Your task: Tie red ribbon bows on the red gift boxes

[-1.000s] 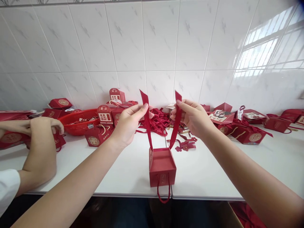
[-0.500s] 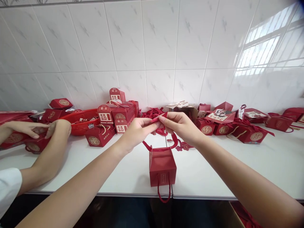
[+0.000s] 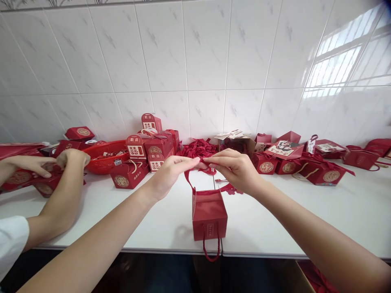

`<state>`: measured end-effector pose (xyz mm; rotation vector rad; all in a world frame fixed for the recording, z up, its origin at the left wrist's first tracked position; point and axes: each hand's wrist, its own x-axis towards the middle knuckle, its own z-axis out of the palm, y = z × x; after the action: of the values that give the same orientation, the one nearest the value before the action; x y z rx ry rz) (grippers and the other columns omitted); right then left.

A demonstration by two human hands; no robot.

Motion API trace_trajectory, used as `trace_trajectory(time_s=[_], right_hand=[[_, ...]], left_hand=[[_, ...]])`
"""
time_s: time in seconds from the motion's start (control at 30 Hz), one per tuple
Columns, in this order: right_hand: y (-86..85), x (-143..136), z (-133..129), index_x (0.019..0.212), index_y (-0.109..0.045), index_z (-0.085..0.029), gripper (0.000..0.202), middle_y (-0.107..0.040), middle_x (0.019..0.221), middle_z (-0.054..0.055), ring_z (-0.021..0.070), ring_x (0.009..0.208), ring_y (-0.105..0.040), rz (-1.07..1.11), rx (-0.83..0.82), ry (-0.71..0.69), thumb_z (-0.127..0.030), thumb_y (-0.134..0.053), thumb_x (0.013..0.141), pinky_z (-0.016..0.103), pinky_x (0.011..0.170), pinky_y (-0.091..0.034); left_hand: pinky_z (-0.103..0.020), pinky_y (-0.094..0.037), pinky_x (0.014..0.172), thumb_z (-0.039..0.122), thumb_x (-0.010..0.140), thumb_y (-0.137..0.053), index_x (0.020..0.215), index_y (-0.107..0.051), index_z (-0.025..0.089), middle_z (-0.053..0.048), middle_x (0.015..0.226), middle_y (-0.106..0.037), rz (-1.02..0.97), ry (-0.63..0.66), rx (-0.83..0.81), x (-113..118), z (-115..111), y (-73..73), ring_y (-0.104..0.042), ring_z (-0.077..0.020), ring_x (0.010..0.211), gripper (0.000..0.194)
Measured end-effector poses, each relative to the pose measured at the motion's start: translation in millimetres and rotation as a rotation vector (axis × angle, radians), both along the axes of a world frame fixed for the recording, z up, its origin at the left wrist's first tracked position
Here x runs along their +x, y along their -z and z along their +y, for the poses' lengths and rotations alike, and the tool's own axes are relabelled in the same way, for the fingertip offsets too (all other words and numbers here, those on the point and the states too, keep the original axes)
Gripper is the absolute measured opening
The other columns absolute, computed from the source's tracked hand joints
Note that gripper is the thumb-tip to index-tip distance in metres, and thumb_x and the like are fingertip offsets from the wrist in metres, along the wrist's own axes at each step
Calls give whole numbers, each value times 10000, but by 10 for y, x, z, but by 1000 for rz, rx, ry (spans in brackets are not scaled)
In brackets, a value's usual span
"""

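Observation:
A small red gift box (image 3: 209, 215) with a cord handle stands near the front edge of the white table (image 3: 165, 219). A red ribbon (image 3: 190, 180) rises from the box's two sides. My left hand (image 3: 170, 173) and my right hand (image 3: 235, 167) meet just above the box, fingertips together, each pinching an end of the ribbon where the ends cross.
Another person's hands (image 3: 58, 160) work on a red box at the far left. A red basket (image 3: 104, 156), stacked red boxes (image 3: 152, 148), a heap of ribbons (image 3: 198, 148) and more red boxes (image 3: 317, 171) line the tiled wall.
My hands came down and together from holding the two ribbon ends up and apart. The ends now cross above the box. The other person's hands shifted slightly.

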<state>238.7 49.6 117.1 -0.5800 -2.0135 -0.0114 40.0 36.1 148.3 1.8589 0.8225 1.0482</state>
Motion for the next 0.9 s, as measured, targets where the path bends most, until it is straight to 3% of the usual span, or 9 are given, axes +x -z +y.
trace_trajectory(time_s=[0.07,0.17,0.23,0.33,0.4,0.5,0.57,0.7,0.9], right_hand=[[42,4,-47,1087,-693,-265,257,-713,989,48,193,911,-634,74,-64,44,-279,-520,898,340,807,-506],[114,118,-145,1010,-717,-236,251,-719,912,46,202,843,-643,215,-196,179,-336,-523,886,318,729,-499],[181,308,-206,854,-726,-204,295,-695,754,39,199,709,-625,261,-292,319,-410,-515,868,291,606,-465],[372,734,-264,633,-653,-188,382,-588,558,19,170,553,-535,155,-436,552,-480,-505,830,271,500,-375],[581,1021,-278,557,-618,-190,397,-543,479,13,155,477,-484,-5,-624,646,-485,-514,801,272,458,-332],[936,1273,-270,545,-640,-193,388,-636,551,44,195,546,-575,-160,-975,512,-488,-537,776,297,531,-430],[1101,1276,-250,680,-704,-201,343,-709,731,73,234,677,-639,-147,-1039,463,-495,-552,771,334,646,-490],[1119,970,-181,1070,-666,-218,422,-677,1090,113,279,951,-641,15,-852,544,-520,-527,810,406,836,-495],[932,335,-137,1220,-566,-217,467,-621,1212,115,274,1122,-570,36,-828,207,-511,-374,912,431,931,-448]], left_hand=[[-402,-406,907,396,800,-583,795,-761,229,-59,862,-737,139,-174,214,-28,-38,45,-623,-264,915,243],[-446,-275,1005,368,780,-595,726,-744,274,-27,842,-741,360,-506,552,-183,-79,153,-606,-271,943,185],[-454,-224,1017,361,774,-569,685,-728,275,-21,830,-740,493,-641,604,-392,-86,253,-610,-272,934,202],[-442,-281,935,377,746,-528,641,-716,267,-31,813,-740,732,-727,437,-816,-75,465,-624,-283,861,242],[-424,-331,854,377,704,-527,592,-711,265,-33,732,-737,923,-733,187,-1083,-66,650,-632,-288,761,243],[-391,-360,808,325,660,-522,541,-702,267,-21,637,-718,1039,-592,-153,-1300,-60,931,-646,-294,748,223],[-401,-355,844,324,675,-518,556,-699,267,-22,725,-734,982,-530,-206,-1291,-53,1057,-647,-297,817,224],[-425,-338,929,407,732,-543,755,-693,260,-49,1035,-695,697,-635,25,-1009,-25,1054,-571,-316,1040,212],[-371,-416,887,436,761,-583,852,-580,221,-52,985,-618,306,-369,-34,-367,-29,924,-563,-246,983,233]])
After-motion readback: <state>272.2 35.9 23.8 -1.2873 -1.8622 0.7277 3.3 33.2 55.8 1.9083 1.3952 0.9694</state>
